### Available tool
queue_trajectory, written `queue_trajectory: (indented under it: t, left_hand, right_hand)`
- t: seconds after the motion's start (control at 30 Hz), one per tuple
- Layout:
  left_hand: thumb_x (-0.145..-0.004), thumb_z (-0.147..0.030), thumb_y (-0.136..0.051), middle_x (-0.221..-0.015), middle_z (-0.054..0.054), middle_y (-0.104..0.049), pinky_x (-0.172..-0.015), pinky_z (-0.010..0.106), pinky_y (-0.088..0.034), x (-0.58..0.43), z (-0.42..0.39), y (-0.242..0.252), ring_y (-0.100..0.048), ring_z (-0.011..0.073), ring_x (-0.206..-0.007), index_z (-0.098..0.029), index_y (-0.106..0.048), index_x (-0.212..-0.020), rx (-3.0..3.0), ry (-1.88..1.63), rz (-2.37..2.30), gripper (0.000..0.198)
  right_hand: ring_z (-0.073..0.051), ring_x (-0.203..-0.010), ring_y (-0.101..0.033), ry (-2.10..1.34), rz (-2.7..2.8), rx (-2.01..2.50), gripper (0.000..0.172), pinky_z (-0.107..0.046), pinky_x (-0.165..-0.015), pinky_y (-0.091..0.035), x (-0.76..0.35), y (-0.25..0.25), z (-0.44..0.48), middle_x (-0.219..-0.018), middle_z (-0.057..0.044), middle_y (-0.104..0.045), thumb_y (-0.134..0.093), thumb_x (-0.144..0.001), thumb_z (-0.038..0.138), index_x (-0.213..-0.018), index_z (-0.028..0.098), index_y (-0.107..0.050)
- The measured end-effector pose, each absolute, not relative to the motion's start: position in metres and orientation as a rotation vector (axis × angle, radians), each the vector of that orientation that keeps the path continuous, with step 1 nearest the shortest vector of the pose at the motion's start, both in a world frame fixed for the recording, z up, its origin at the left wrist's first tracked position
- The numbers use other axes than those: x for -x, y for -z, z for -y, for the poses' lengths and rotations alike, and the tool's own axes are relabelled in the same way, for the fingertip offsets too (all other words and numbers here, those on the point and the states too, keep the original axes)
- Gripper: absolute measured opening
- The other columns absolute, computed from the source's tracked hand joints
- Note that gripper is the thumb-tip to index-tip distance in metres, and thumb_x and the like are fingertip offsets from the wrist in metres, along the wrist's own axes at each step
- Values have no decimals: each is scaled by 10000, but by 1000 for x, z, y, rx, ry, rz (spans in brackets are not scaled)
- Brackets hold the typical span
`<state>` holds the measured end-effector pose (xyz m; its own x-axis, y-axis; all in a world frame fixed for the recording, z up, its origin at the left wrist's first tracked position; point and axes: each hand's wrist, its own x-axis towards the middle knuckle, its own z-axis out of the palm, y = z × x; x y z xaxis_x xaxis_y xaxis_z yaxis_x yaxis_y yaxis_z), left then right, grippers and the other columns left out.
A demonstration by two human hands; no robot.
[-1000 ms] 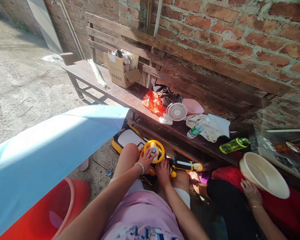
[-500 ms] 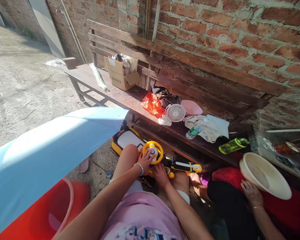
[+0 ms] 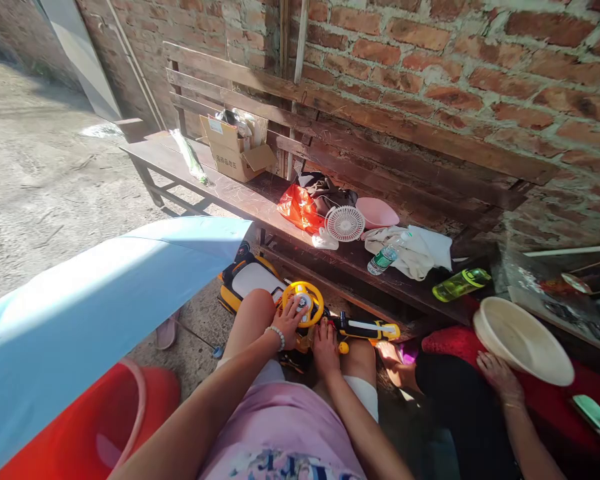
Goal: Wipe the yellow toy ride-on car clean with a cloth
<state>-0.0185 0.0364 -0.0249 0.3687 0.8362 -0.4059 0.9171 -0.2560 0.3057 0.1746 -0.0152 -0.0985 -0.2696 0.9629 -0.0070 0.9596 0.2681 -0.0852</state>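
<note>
Left grip (image 3: 287,324) lies with fingers spread over the hub and near rim of the yellow steering wheel (image 3: 304,302); right grip (image 3: 326,349) rests just below the wheel, any hold on the yellow-and-black toy (image 3: 254,279) undeterminable; worktop (image 3: 253,205) with white fan (image 3: 345,223) beyond both

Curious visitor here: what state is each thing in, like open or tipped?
Cardboard box: flaps open, stuffed
Water bottle: capped, tipped over
Green bottle: lying on its side
Pale basin: tilted
White fan: running or not, cannot tell
Yellow steering wheel: under the left hand
</note>
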Motion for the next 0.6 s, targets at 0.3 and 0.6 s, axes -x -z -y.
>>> queue_trajectory:
  t: [0.3, 0.6]
  left_hand:
    - [-758, -195, -760, -1903, 129, 98, -1332, 680, -281, 19, -38, 26, 72, 382, -1760, -313, -88, -1819, -2128, 235, -1505, 1262]
    - [-802, -244, -770, -1906, 151, 78, -1330, 697, -267, 19, -38, 29, 56, 412, -1758, -285, -121, -1820, -2123, 187, -1478, 1208]
  right_hand:
    - [-419, -1513, -578, -237, 2572, 1793, 581, -630, -1201, -514, -168, 119, 34, -1655, -272, -582, -513, -935, 48, -1470, 122, -726]
    - [-349, -1411, -617, -403, 1983, 1992, 537, -447, -1176, -524, -178, 118, 27, -1502, -249, -632, -589, -830, 51, -1342, 117, -736]
